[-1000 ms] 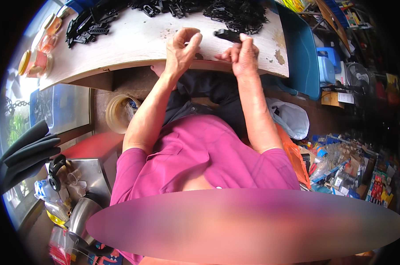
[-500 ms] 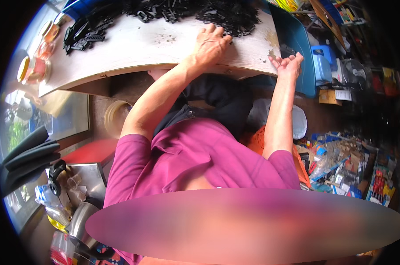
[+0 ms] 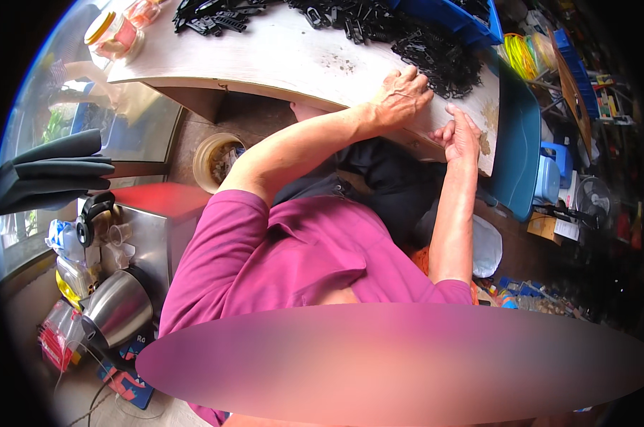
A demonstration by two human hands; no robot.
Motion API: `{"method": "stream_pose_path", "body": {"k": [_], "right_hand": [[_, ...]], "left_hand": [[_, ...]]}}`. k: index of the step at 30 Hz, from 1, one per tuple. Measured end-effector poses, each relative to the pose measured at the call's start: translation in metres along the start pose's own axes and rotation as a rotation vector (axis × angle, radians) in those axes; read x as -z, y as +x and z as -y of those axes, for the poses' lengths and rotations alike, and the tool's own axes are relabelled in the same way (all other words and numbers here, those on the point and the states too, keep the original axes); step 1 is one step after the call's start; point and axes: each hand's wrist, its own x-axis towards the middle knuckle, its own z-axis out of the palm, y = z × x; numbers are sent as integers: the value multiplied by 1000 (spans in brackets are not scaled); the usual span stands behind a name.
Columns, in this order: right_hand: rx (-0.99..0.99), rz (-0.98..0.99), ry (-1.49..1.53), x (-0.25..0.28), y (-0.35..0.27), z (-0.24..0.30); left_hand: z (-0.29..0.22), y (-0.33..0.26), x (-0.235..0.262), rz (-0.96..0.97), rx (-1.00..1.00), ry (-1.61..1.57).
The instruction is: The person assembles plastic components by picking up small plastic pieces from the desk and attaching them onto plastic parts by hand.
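My left hand rests on the white tabletop, its fingers curled under just short of a heap of small black plastic parts. Whatever may be in its fingertips is hidden beneath the knuckles. Close to its right, at the table's front edge, is my right hand. One finger there points up toward the heap while others are bent; I see nothing held in it. More black slotted pieces lie farther left on the table. A teal bin stands against the table's right end.
A blue crate holds black parts at the back. An orange-lidded jar stands on the table's left end. Below it are a round tub, a red-topped cabinet and a steel kettle. Beyond the bin sits a fan.
The view has shifted, so the table appears farther right. My right hand has come from over the teal bin to the table edge beside my left hand, which stays by the heap.
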Motion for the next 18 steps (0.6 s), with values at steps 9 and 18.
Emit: {"method": "stream_pose_path", "body": {"k": [9, 18], "right_hand": [[-23, 72, -134, -27, -6, 2], [150, 162, -89, -53, -13, -11]], "left_hand": [[2, 2, 3, 17, 38, -137], [18, 1, 5, -19, 456, -812]]}}
